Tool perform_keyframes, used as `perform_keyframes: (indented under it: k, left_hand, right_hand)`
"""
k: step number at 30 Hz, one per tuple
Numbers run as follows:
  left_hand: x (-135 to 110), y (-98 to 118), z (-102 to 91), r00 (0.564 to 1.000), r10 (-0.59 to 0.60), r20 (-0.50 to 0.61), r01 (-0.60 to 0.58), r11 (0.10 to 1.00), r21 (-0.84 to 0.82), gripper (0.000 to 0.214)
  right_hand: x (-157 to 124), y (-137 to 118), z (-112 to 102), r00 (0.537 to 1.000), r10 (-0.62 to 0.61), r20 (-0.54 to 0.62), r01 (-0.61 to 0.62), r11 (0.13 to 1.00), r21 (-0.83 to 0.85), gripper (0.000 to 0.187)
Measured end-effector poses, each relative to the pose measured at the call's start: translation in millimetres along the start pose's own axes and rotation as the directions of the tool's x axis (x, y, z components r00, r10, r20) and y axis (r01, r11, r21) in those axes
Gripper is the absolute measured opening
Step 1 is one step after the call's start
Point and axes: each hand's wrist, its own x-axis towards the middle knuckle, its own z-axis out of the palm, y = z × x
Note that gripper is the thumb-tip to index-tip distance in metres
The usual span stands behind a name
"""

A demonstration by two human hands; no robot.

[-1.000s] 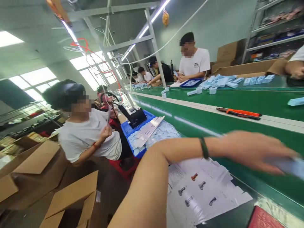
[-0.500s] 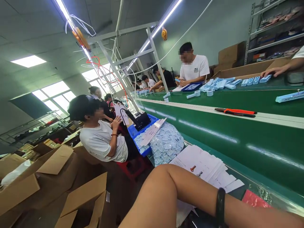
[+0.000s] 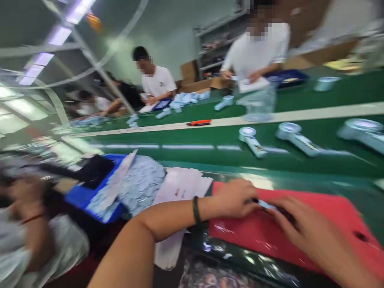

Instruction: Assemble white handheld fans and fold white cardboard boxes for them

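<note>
The red mat (image 3: 327,212) looks smooth, with glossy highlights; green conveyor belt (image 3: 180,138), shiny; leaflets (image 3: 171,188), matt paper; tray (image 3: 75,196), blue plastic; dark film (image 3: 264,262), glossy plastic.

I watch through a single head-worn camera, facing forward and down from close above the left hand (image 3: 235,198) and right hand (image 3: 304,226). It looks across the green belt (image 3: 210,160), rolled sideways, with the opposite co-workers (image 3: 159,82) farther off.
</note>
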Motion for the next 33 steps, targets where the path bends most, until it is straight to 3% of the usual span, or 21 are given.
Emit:
perform_keyframes:
  k: [2, 6, 8, 12, 15, 19, 25, 29, 33]
  left_hand:
    - [-1.5, -8.1, 1.5, 0.995, 0.014, -0.102, -0.021, 0.997, -0.068, 0.010]
    - [-7.0, -15.8, -1.8, 0.975, 0.090, -0.201, -0.123, 0.980, -0.154, 0.009]
    - [-15.5, -9.4, -5.4, 0.970, 0.122, -0.209, -0.152, 0.979, -0.137, 0.007]
    - [-32.8, 7.3, -3.7, 0.983, 0.094, -0.158, -0.110, 0.989, -0.096, 0.012]
    - [-37.9, 14.4, 4.3, 0.990, 0.053, -0.128, -0.058, 0.998, -0.039, 0.022]
    - [-37.5, 16.9, 8.2, 0.992, 0.053, -0.115, -0.051, 0.999, 0.019, 0.023]
    - [-36.7, 17.5, 6.2, 0.997, 0.051, -0.054, -0.046, 0.996, 0.081, 0.027]
    - [-35.9, 24.7, 4.7, 0.998, 0.054, -0.021, -0.050, 0.988, 0.143, 0.027]
    - [-21.3, 13.9, -13.8, 0.992, 0.092, 0.086, -0.112, 0.954, 0.279, 0.031]
  right_hand:
    - [-7.8, -6.4, -5.2, 0.993, 0.066, 0.096, -0.058, 0.995, -0.080, 0.021]
    - [-6.0, -9.7, -2.0, 0.980, 0.171, 0.098, -0.171, 0.985, -0.015, 0.022]
    - [-10.0, -14.1, -2.4, 0.972, 0.198, 0.129, -0.202, 0.979, 0.023, 0.023]
    - [-21.1, -23.4, -7.3, 0.936, 0.203, 0.287, -0.209, 0.978, -0.009, 0.047]
    - [-22.2, -26.9, -7.9, 0.910, 0.189, 0.368, -0.164, 0.982, -0.098, 0.040]
    - [-20.1, -27.5, -4.5, 0.917, 0.190, 0.352, -0.143, 0.977, -0.156, 0.037]
    - [-20.9, -25.5, -2.2, 0.922, 0.099, 0.375, -0.032, 0.983, -0.181, 0.037]
    - [-21.6, -23.8, 0.5, 0.929, 0.111, 0.353, -0.044, 0.981, -0.191, 0.036]
    - [-30.1, -15.8, 4.2, 0.977, 0.117, 0.178, -0.109, 0.993, -0.051, 0.043]
